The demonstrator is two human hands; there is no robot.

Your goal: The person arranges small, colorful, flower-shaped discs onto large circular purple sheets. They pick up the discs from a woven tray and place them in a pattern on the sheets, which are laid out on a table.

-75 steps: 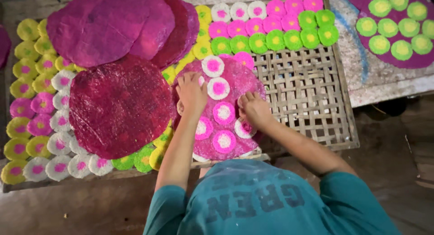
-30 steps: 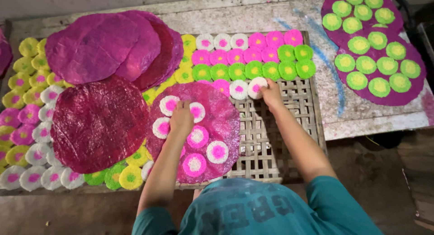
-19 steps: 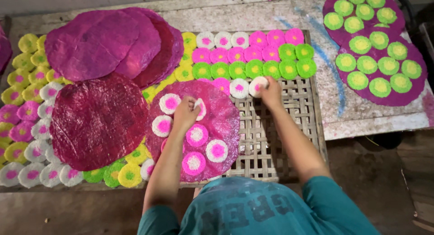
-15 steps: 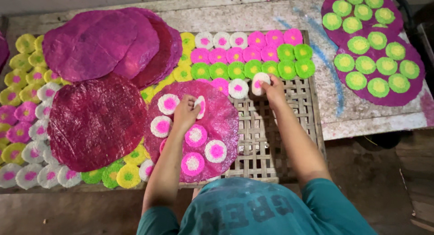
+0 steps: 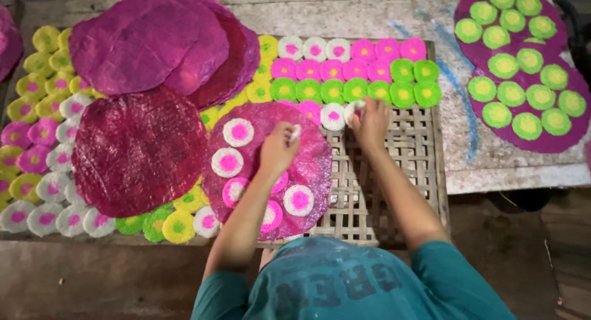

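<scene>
The white disc with a pink centre (image 5: 356,110) sits in our right hand (image 5: 371,120), pinched at its edge by the fingertips and held just above the top edge of the woven bamboo tray (image 5: 394,172). It hangs right beside another white-and-pink disc (image 5: 333,116) that already lies on the tray, at the end of the row under the green discs (image 5: 357,90). Our right hand is closed on its disc from the right and slightly below, so the disc peeks out at the hand's upper left.

Our left hand (image 5: 278,151) is curled too, gripping a second small white disc (image 5: 295,133) of which we see only a sliver by the fingertips. That hand hovers over the large round pink sheet (image 5: 314,166) lying on the tray's left part, where several more white-and-pink discs (image 5: 239,132) rest in a loose ring. The two hands are near one another but apart.

To the left lies a darker crimson sheet (image 5: 138,151) over rows of yellow, white and pink discs, and more purple sheets (image 5: 160,46) are stacked above it. Well apart on the right, a purple sheet carrying green discs (image 5: 523,68) lies on the worn table (image 5: 369,15).
</scene>
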